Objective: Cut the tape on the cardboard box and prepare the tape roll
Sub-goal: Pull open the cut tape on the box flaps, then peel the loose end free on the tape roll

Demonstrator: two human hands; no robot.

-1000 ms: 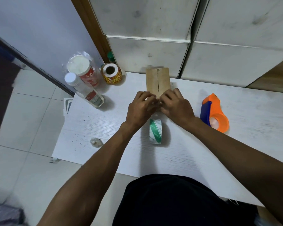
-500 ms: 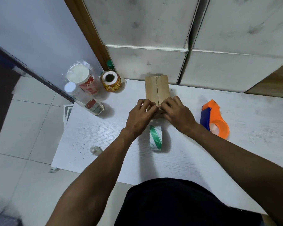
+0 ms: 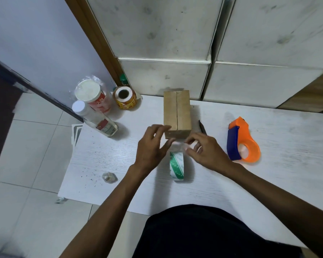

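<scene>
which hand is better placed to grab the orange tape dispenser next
Probably the right hand. The orange tape dispenser lies on the table on its side of the cardboard box, with bare tabletop between. The left hand would have to cross over the tape roll.

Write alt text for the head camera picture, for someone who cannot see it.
Two bare hands, the left hand and right hand, hover open-fingered just before a small cardboard box on a white table. A green-and-white tape roll stands on edge below them; an orange tape dispenser lies to the right, bottles to the left.
</scene>
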